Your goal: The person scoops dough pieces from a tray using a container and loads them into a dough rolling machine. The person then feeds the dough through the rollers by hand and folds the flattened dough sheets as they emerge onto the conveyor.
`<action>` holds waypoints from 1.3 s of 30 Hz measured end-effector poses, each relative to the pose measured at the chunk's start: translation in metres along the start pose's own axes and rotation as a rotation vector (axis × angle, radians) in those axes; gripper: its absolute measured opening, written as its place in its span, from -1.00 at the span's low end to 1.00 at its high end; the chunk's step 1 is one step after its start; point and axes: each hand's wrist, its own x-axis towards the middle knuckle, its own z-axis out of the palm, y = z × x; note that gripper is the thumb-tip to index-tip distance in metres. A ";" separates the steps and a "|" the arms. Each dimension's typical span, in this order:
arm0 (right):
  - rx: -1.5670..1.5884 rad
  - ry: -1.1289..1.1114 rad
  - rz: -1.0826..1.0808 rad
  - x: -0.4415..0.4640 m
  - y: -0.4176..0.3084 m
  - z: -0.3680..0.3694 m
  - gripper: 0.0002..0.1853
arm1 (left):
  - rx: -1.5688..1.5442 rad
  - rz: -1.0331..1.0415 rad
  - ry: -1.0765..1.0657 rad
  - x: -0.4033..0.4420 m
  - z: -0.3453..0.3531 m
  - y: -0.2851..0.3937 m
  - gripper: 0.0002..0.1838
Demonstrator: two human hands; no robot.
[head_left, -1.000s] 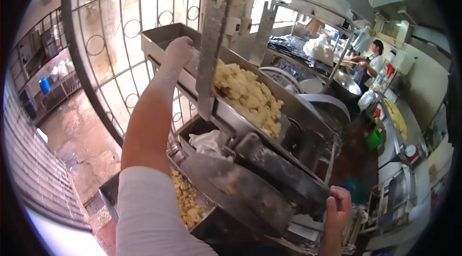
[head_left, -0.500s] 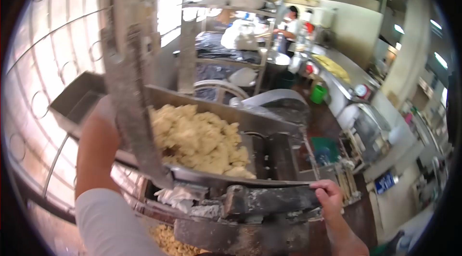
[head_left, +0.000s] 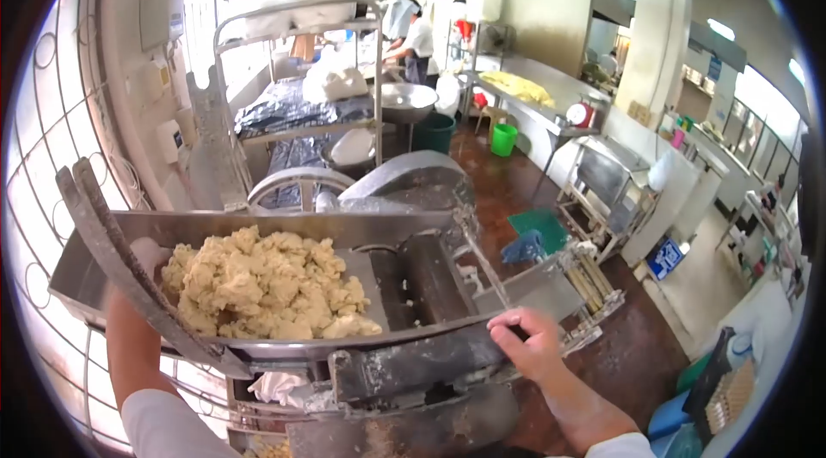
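Crumbly pale yellow dough (head_left: 267, 281) lies heaped in a long metal trough (head_left: 422, 329) with dark rollers (head_left: 430, 277) at its right end. My left hand (head_left: 148, 258) reaches into the trough at the dough's left side, partly behind an upright metal bar (head_left: 129, 260); its fingers are hidden. Near the front right corner of the trough, my right hand (head_left: 525, 339) has its fingers curled at the metal edge. Whether those fingers grip the edge is too small to tell.
Behind the trough are a large wheel (head_left: 305, 187) and a rack (head_left: 379, 71) with bags. A person (head_left: 419, 40) stands near a metal bowl (head_left: 404, 98). A green bucket (head_left: 504, 139) is on the floor, beside a counter (head_left: 551, 109).
The view has swung right and levelled. My left hand has moved along the trough from its far left part to the dough. My right hand stays by the front right corner.
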 end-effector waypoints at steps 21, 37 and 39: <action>-0.228 0.048 -0.186 0.003 -0.006 0.015 -0.87 | -0.415 0.037 0.331 0.015 -0.047 -0.024 -0.74; -0.069 0.035 -0.213 0.004 0.004 -0.009 -0.83 | -1.576 0.112 0.439 -0.191 -0.140 -0.124 -0.59; 0.059 -0.045 -0.136 0.007 0.007 -0.015 -0.79 | -1.613 0.168 0.453 -0.222 -0.160 -0.089 -0.59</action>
